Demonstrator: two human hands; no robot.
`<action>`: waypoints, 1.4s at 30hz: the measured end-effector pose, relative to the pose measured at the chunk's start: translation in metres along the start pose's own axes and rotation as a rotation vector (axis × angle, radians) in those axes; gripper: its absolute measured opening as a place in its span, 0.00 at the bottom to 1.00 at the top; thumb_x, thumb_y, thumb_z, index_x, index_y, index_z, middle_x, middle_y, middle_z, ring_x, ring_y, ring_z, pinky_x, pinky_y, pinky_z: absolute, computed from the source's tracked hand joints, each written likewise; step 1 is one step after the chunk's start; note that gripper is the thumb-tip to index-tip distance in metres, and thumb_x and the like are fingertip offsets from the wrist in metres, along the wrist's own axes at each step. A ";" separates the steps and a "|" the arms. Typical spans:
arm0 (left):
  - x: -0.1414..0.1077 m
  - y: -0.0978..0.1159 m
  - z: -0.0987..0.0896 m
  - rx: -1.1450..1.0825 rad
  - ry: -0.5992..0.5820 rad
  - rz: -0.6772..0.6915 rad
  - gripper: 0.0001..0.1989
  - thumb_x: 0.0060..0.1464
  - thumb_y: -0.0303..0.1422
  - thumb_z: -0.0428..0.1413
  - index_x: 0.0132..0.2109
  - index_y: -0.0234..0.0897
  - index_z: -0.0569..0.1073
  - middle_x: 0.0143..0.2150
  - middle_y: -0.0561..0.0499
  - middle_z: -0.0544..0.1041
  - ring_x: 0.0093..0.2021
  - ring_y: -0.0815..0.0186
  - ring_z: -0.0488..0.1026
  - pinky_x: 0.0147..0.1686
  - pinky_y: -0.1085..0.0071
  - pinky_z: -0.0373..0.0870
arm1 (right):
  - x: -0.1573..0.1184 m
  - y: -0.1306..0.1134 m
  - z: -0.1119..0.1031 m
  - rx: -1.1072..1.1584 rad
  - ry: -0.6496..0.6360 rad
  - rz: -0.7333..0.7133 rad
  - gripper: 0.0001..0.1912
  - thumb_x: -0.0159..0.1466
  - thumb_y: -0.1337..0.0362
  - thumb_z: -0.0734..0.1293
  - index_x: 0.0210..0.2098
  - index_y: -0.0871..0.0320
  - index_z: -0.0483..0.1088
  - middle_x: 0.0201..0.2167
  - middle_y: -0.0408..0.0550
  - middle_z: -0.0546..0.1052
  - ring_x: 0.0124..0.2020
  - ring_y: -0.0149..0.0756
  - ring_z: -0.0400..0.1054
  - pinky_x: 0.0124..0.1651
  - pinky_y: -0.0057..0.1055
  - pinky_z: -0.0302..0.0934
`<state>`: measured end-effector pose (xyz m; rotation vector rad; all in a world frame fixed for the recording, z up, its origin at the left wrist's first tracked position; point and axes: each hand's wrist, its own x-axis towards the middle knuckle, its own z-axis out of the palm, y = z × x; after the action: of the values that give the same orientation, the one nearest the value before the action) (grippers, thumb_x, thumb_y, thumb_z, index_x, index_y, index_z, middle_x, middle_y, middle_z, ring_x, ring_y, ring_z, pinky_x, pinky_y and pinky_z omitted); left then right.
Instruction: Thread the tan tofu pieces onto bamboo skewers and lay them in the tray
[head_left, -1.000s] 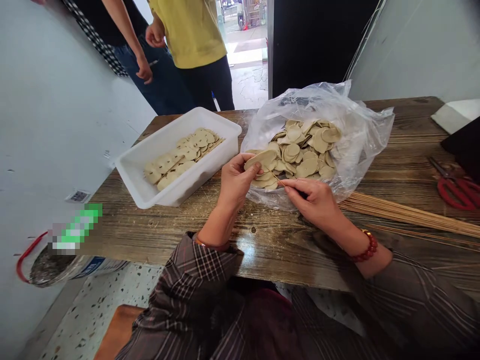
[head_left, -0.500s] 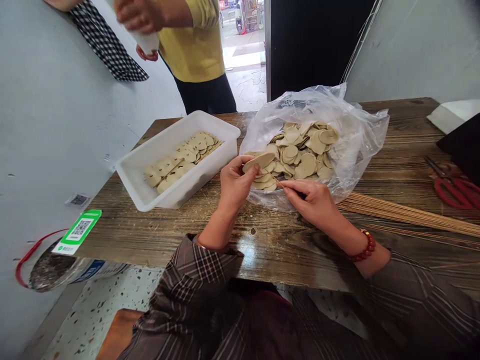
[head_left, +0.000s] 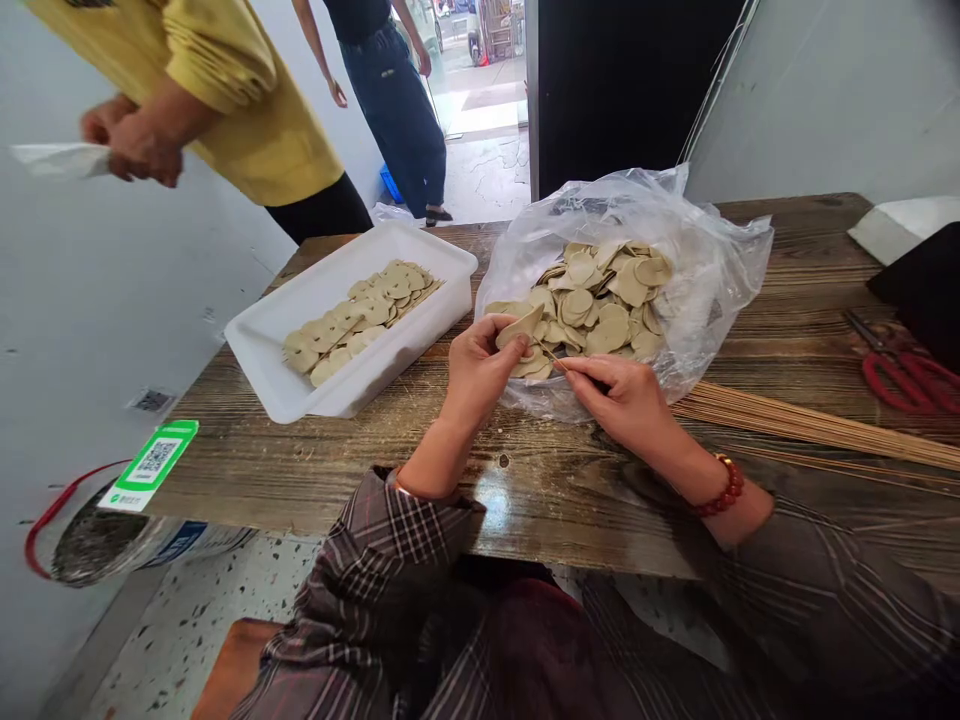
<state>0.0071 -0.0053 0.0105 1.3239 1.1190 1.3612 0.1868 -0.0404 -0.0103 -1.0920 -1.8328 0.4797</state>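
Note:
My left hand (head_left: 484, 365) pinches a thin beige slice (head_left: 520, 328) between thumb and fingers. From the right, my right hand (head_left: 619, 390) is closed on a thin wooden skewer (head_left: 553, 358), whose tip reaches the slice. Whether the tip has gone through the slice is too small to tell. Both hands are over the near edge of a clear plastic bag (head_left: 720, 270) holding a heap of loose slices (head_left: 607, 325). Left of them stands a white plastic tub (head_left: 262, 345) with skewered slices (head_left: 360, 315) laid in rows.
A bundle of skewers (head_left: 810, 420) lies on the wooden table (head_left: 420, 465) at right, near red-handled scissors (head_left: 904, 375). A green QR-code card (head_left: 161, 455) sits at the left edge, above a bucket (head_left: 105, 540). A person in yellow (head_left: 247, 110) and another person (head_left: 394, 100) stand beyond the table.
The slice in my left hand has tilted, its far edge turning upward. My right hand has barely moved. The person in yellow has moved left, and a second person has come into view behind.

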 end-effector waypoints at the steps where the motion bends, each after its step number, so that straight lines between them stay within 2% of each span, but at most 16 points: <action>1: 0.000 0.000 0.001 -0.030 -0.008 -0.010 0.10 0.47 0.34 0.65 0.36 0.35 0.75 0.26 0.55 0.75 0.27 0.72 0.72 0.30 0.76 0.70 | 0.000 0.000 0.000 0.001 0.004 -0.004 0.12 0.65 0.69 0.64 0.41 0.58 0.80 0.34 0.50 0.83 0.35 0.38 0.77 0.37 0.32 0.67; 5: -0.001 0.001 0.003 -0.126 -0.040 -0.060 0.11 0.45 0.32 0.65 0.36 0.36 0.74 0.27 0.56 0.75 0.26 0.73 0.73 0.29 0.77 0.70 | 0.001 0.000 -0.001 0.004 0.013 -0.010 0.12 0.65 0.69 0.64 0.41 0.59 0.80 0.35 0.51 0.83 0.35 0.38 0.77 0.38 0.32 0.67; 13: -0.001 0.005 0.003 -0.309 -0.014 -0.194 0.12 0.43 0.29 0.65 0.33 0.34 0.69 0.27 0.57 0.72 0.25 0.75 0.72 0.24 0.80 0.64 | 0.001 -0.001 -0.002 0.011 0.005 -0.045 0.11 0.65 0.68 0.64 0.42 0.57 0.80 0.36 0.49 0.83 0.36 0.37 0.77 0.39 0.32 0.69; 19: -0.001 0.007 0.001 -0.357 -0.027 -0.251 0.14 0.42 0.30 0.66 0.37 0.34 0.71 0.30 0.56 0.74 0.26 0.74 0.73 0.22 0.79 0.63 | 0.000 0.001 -0.001 0.004 0.005 -0.053 0.12 0.65 0.67 0.64 0.41 0.57 0.80 0.36 0.50 0.83 0.36 0.38 0.77 0.39 0.33 0.70; 25: -0.001 0.006 0.002 -0.370 -0.001 -0.263 0.14 0.42 0.33 0.67 0.35 0.33 0.71 0.28 0.56 0.74 0.24 0.74 0.74 0.22 0.79 0.65 | -0.001 0.001 -0.001 -0.009 -0.001 -0.061 0.12 0.65 0.67 0.64 0.41 0.57 0.80 0.36 0.51 0.83 0.37 0.39 0.77 0.41 0.35 0.70; 30: -0.001 0.005 0.001 -0.452 0.029 -0.320 0.15 0.41 0.31 0.68 0.33 0.32 0.71 0.26 0.57 0.74 0.22 0.74 0.73 0.22 0.79 0.67 | -0.001 0.000 -0.002 0.005 -0.021 -0.067 0.11 0.65 0.67 0.65 0.42 0.57 0.80 0.37 0.50 0.83 0.37 0.38 0.77 0.41 0.34 0.70; 42: -0.001 0.007 -0.001 -0.511 0.040 -0.391 0.13 0.43 0.29 0.67 0.33 0.32 0.70 0.24 0.56 0.73 0.20 0.74 0.72 0.21 0.79 0.68 | -0.001 0.000 -0.004 0.023 -0.071 -0.059 0.12 0.66 0.66 0.64 0.42 0.55 0.80 0.35 0.49 0.82 0.35 0.37 0.76 0.39 0.33 0.69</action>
<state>0.0059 -0.0071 0.0173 0.6720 0.9126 1.2669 0.1906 -0.0413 -0.0087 -1.0139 -1.9113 0.5100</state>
